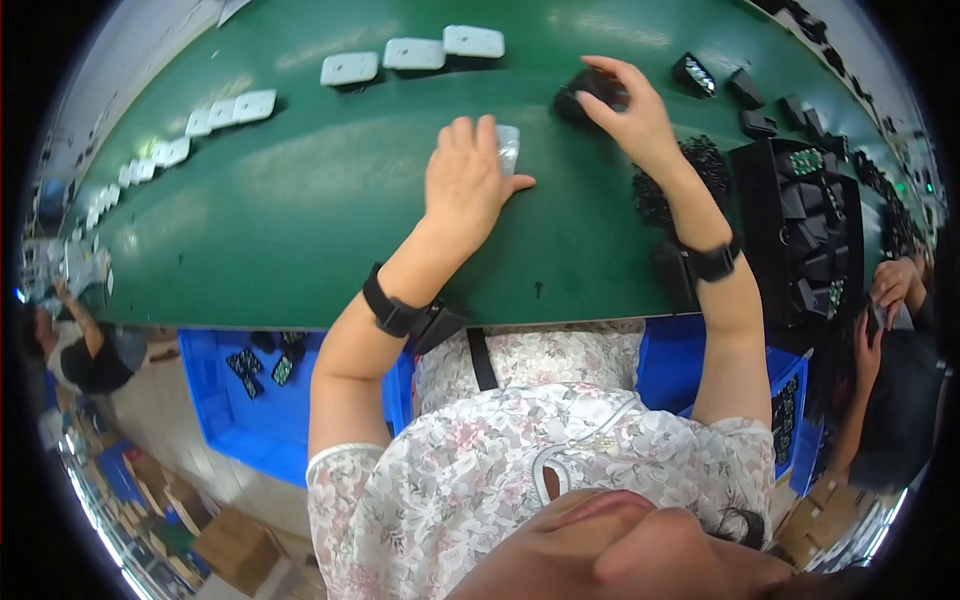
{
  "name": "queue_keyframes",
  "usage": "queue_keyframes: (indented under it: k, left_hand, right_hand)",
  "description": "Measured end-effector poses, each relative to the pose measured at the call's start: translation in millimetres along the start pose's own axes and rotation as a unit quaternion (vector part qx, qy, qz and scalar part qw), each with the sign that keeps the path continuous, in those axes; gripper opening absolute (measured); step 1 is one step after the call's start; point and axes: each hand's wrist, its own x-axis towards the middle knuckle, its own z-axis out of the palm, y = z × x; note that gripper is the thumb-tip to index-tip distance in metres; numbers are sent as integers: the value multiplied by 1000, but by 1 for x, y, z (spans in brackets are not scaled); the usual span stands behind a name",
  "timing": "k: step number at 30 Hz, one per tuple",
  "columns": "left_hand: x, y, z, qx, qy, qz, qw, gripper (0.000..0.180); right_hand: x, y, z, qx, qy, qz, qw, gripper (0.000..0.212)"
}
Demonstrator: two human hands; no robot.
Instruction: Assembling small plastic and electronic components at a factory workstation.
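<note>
My left hand (465, 175) lies palm down on the green table, its fingers together and its thumb out to the side. It grips a small pale, shiny flat case (509, 150), which shows beyond the fingers and is partly hidden by them. Farther off and to the right, my right hand (635, 112) has fingers and thumb around a black, box-like part (577, 97) at the table's surface. The fingers hide some of that part. A pile of small black pieces (705, 165) lies beside my right forearm.
White cases (415, 54) stand in a curved row along the far left. At right are a black bin (752, 200) of housings, some showing green boards, and loose black housings (744, 88). Blue bins (255, 420) sit below the table edge. A co-worker's hands (890, 285) show at far right.
</note>
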Motion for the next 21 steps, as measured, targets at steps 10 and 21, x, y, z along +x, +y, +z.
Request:
queue_keyframes:
  k: [10, 21]
  left_hand:
    - [-9, -31, -3, -229, -7, 116, 966, 56]
    - [-23, -42, -4, -183, -36, 139, 973, 56]
  right_hand:
    - [-28, -30, -1, -76, -61, -80, 992, 35]
    - [-44, -45, 30, -108, -150, -147, 972, 33]
